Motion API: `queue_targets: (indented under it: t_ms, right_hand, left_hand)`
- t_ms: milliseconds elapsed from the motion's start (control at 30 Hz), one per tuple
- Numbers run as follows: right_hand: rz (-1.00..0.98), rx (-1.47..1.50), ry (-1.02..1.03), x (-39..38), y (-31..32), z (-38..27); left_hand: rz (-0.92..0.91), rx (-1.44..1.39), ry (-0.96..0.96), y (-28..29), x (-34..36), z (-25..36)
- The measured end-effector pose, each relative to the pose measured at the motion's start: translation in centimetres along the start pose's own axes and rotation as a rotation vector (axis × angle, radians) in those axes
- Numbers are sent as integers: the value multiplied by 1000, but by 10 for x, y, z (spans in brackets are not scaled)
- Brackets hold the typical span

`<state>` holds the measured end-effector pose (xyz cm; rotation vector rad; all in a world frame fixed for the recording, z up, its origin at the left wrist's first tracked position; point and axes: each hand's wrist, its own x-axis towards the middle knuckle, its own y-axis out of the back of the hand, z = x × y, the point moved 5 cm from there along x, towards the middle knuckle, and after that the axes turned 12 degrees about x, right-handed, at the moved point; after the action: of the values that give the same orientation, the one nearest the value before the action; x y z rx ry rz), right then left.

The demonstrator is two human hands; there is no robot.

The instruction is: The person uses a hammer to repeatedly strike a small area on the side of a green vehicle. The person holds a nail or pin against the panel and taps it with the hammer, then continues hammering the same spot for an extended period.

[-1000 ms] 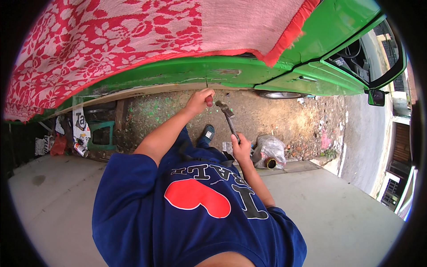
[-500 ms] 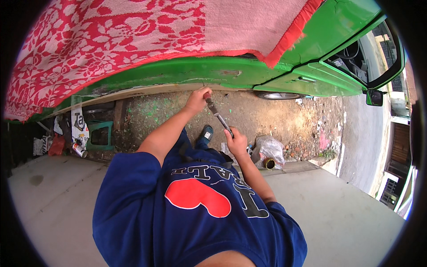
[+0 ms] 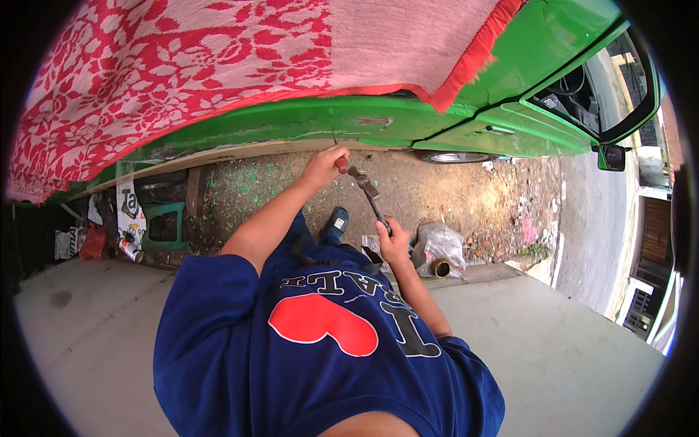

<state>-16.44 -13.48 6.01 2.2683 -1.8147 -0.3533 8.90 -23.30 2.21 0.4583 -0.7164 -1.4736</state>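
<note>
My left hand (image 3: 324,167) is closed on a red-handled tool (image 3: 341,164), whose thin metal shaft points at the scraped lower side of a green vehicle (image 3: 277,116); whether the tip touches it, I cannot tell. My right hand (image 3: 393,237) grips a hammer (image 3: 378,207) by its handle, the metal head angled toward the red handle's end and a little apart from it. A red and pink patterned cloth (image 3: 218,51) drapes over the vehicle above my hands.
Below the vehicle is rough paint-spotted ground with a plastic bag (image 3: 444,244) and an open can (image 3: 440,268) at right. A green plastic stool (image 3: 164,207) and assorted clutter lie at left. A wheel (image 3: 455,156) shows beneath the door; a road (image 3: 590,218) runs along the right.
The hammer head swung up-left to the red handle about half a second ago and has since drawn back down-right from it. My left hand has stayed in nearly the same place.
</note>
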Motion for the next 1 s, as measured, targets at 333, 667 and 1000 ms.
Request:
queue_targets:
  t_ms: [333, 667, 1000]
  right_hand:
    - [170, 140, -60, -7, 32, 24]
    - [363, 339, -136, -23, 70, 50]
    - [487, 390, -170, -29, 85, 83]
  left_hand:
    - [16, 259, -303, 2, 26, 36]
    - [-390, 281, -366, -78, 57, 50]
    - [-456, 318, -373, -121, 71, 36]
